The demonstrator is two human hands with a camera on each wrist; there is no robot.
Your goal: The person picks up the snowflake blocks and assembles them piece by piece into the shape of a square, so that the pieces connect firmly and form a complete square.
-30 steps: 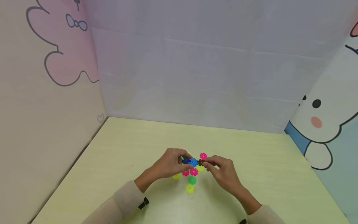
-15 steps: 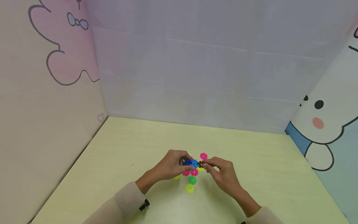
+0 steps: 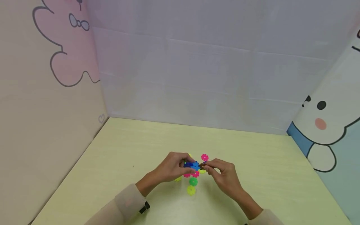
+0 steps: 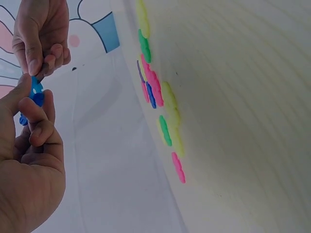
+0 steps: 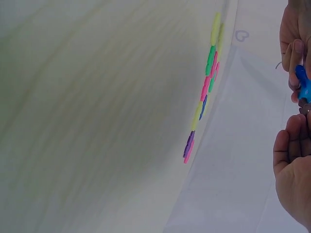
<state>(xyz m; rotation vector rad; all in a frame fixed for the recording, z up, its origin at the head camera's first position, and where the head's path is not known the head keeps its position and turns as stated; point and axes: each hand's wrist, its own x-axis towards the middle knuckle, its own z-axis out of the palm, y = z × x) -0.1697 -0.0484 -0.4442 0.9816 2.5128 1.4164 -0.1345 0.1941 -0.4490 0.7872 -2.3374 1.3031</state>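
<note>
Just above the table, my left hand (image 3: 175, 168) grips joined notched plastic discs: a light blue disc (image 3: 195, 166) with dark blue discs (image 3: 187, 164) behind it. My right hand (image 3: 226, 176) pinches a brown notched disc (image 3: 201, 167) between thumb and forefinger, against the light blue disc's right edge. Whether the brown disc is slotted in cannot be made out. In the left wrist view, fingers cover much of the blue discs (image 4: 38, 98). From the right wrist, the brown disc (image 5: 304, 106) shows between both hands' fingertips.
Loose notched discs lie flat below and around the hands: a pink disc (image 3: 204, 157), a green disc (image 3: 193, 181), a yellow disc (image 3: 191, 190) and several others. The pale table (image 3: 135, 137) is bounded by a back wall (image 3: 180, 78) and side walls with cartoon drawings.
Both hands and the discs they hold have shifted slightly, downward in the head view. A purple piece now shows by the right fingertips. The grips look the same.
</note>
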